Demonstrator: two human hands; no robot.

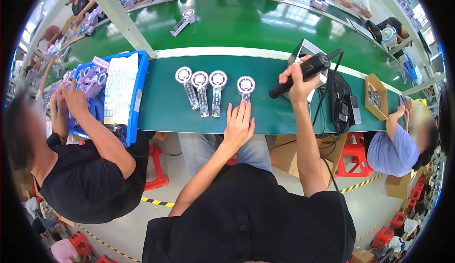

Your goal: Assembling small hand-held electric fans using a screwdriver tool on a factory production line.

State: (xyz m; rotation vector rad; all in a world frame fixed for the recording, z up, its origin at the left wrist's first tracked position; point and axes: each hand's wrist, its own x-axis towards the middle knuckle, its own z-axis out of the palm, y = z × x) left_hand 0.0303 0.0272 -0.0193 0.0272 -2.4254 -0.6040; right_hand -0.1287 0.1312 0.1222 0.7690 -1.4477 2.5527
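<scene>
The right hand (299,84) grips a tool (316,65). The left hand (238,128) touches a fan (246,85); I can't tell its grip.

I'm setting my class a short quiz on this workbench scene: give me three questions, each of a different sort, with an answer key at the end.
1. Count: How many round-headed devices lie directly on the near green bench, in front of the person wearing the camera?

2. True or false: That person's right hand holds a black corded tool.

3. Fill in the blank: As the person sees it, the blue bin stands to the ____ of those devices.

Key:
1. Four: three grouped together and one apart, by the left hand.
2. True.
3. Left.
</scene>
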